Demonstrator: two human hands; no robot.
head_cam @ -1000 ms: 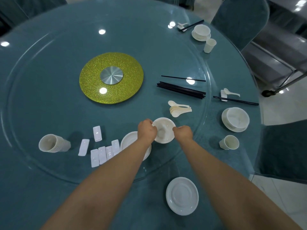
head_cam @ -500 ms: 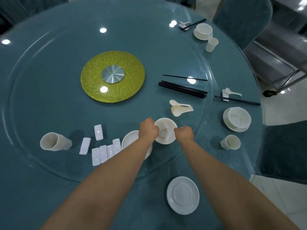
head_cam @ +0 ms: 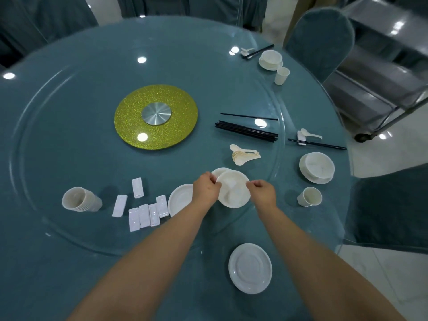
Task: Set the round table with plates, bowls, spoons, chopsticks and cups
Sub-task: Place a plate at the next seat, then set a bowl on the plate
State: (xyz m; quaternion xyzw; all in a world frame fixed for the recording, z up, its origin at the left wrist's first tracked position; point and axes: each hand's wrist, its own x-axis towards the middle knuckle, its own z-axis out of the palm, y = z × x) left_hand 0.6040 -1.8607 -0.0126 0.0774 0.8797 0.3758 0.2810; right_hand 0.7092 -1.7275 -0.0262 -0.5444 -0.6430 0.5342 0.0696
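A white bowl (head_cam: 234, 189) is lifted off the bowl stack (head_cam: 218, 171), tilted toward me. My left hand (head_cam: 206, 188) pinches its left rim and my right hand (head_cam: 262, 192) pinches its right rim. An empty white plate (head_cam: 250, 268) lies on the table's near edge below my arms. A stack of plates (head_cam: 179, 200) sits just left of my left hand. Spare spoons (head_cam: 243, 155) and black chopsticks (head_cam: 246, 132) lie beyond the bowl. Stacked cups (head_cam: 80, 200) rest on their side at the left.
White chopstick rests (head_cam: 144, 213) lie between the cups and plates. A set place with bowl on plate (head_cam: 317, 167), cup (head_cam: 309, 196) and chopsticks (head_cam: 317, 144) is at the right; another bowl and plate (head_cam: 271, 59) is at the far right. A yellow turntable hub (head_cam: 156, 117) marks the centre. Chairs ring the table.
Both hands have raised the top bowl off the stack and drawn it slightly toward me and to the right. The stack beneath now shows behind it.
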